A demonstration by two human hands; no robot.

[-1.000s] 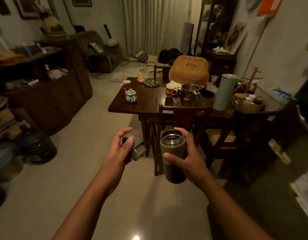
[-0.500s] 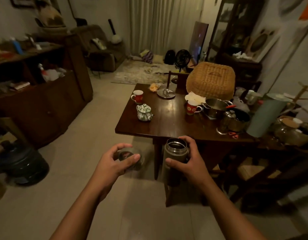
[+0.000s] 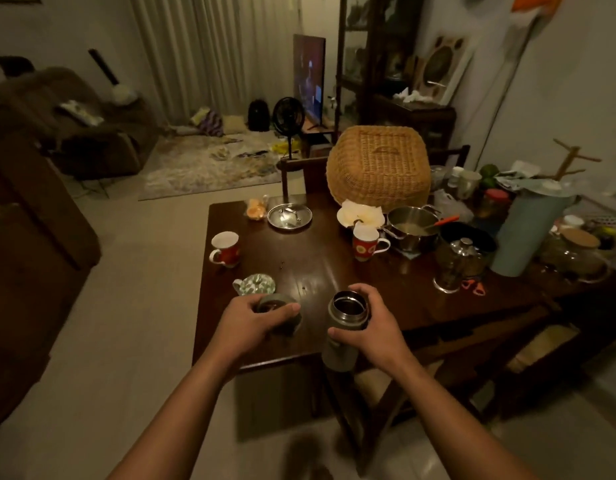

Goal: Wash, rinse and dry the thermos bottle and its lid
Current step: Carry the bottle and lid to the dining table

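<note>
The right hand (image 3: 375,327) grips the thermos (image 3: 344,327) round its upper body, fingers curled behind the neck and thumb across the front, so the bottle stands upright in the air at the near edge of the table (image 3: 334,268). Its mouth is uncovered and the dark steel inside shows. The left hand (image 3: 251,323) holds the lid (image 3: 278,306), thumb over its near side and fingers wrapped round the far side; the lid sits level with the bottle's mouth and apart from it, to the left, over the table's near left corner. Just beyond the lid rests a small patterned teapot (image 3: 254,284), and farther left a red mug (image 3: 225,247). A second red mug (image 3: 367,242) stands near the middle of the table, with a steel pot (image 3: 412,228) to its right and a white paper filter (image 3: 360,216) behind it. A flat steel pot lid (image 3: 289,216) lies toward the far edge, beside something orange in a wrapper (image 3: 256,209). A wicker basket (image 3: 379,171) sits upside down at the far side. To the right are a pale green jug (image 3: 528,230), a glass jar (image 3: 455,263) and orange scissors (image 3: 474,287). The room is dim, and small details on the crowded right end cannot be told.
</note>
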